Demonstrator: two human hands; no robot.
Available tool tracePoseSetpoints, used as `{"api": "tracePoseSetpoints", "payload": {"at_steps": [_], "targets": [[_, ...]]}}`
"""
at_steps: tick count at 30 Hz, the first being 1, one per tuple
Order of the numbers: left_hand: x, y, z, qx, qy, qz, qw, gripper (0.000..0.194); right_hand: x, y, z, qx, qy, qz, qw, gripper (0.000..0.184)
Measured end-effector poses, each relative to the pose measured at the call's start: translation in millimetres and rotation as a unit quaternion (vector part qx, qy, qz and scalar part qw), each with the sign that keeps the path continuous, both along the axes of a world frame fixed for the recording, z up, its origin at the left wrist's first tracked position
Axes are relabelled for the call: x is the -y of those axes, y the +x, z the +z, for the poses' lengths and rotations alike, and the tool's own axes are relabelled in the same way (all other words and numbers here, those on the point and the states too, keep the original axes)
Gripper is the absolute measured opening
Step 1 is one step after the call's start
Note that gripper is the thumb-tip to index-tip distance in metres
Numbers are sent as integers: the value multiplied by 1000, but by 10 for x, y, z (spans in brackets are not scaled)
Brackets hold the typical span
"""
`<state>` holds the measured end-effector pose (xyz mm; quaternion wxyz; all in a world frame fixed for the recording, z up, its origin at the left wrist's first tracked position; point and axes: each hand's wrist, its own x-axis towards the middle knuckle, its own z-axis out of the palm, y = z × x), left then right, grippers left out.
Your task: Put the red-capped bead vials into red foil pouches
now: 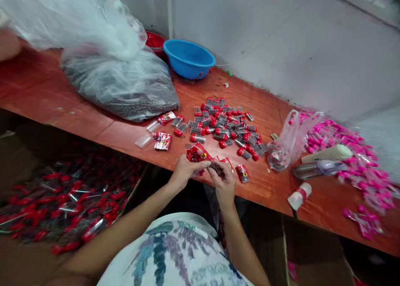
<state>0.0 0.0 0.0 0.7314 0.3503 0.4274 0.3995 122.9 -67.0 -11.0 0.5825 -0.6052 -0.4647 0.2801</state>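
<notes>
Small dark piece [218, 168], prob. a filled tube (blurred), sits betw. the two hands, at the table's near edge. R hand [227, 181] has it pinched, thumb & fingers drawn in narrow round it. L hand [183, 170] comes in from the piece's 9 o'clock, thumb tip at or v. near it, fingers curled; can't tell if it grips anything.

Red packets [197, 152] lie right by L hand's fingertips, approx. 11 o'clock of the piece; another printed sachet [243, 173] at 3, just beside R hand. More sachets [162, 141] at 10, w/ clear tubes [143, 141] next to them.

At 12 to 1, a loose heap of red-capped tubes [220, 121], dark fill showing thru the clear walls, on the red-brown table [268, 186].

Containers: big clear plastic bag [121, 86] at 10, lower part full of dark grains; blue basin [189, 59] nr 12, by the wall, w/ red basin [155, 40] partly behind it at 11. Small translucent bag [283, 146] at 2 to 3, contents unclear. Beyond it, heap of pink pcs [343, 144], also 2 to 3, w/ clear bottle [317, 169] & pale roll [299, 195] nearer. Below table level: mass of red-capped tubes at 8, cardboard box [315, 252] at 4 w/ some pink inside.
</notes>
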Motion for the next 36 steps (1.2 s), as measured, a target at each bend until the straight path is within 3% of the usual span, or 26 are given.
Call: {"api": "tracePoseSetpoints", "payload": {"at_steps": [5,8,12,15,19,23,31,34,36], "targets": [[-55,-47,64,15,-3,-70,997,30,-1,19,-94,-207,-70,20,976,26],[-56,-46,80,28,-22,-82,996,32,18,22,-85,-257,-68,21,964,25],[-44,-34,105,32,-42,-42,998,29,50,61,-34,-161,-28,71,984,37],[-17,-17,132,-7,-54,-59,997,28,53,109,-31,-78,-19,105,991,41],[21,14,129,-29,-66,-100,992,30,29,171,-82,-78,-10,113,991,51],[12,10,75,10,-60,-84,995,32,32,234,-115,-93,-15,117,989,47],[105,97,-114,23,-72,-107,991,32,67,218,-257,-193,-84,45,977,36],[77,89,-180,10,-105,-85,991,32,94,386,-358,-117,-65,-8,991,36],[24,46,-208,4,-116,-40,992,28,123,574,-397,1,-56,-54,997,35]]}}
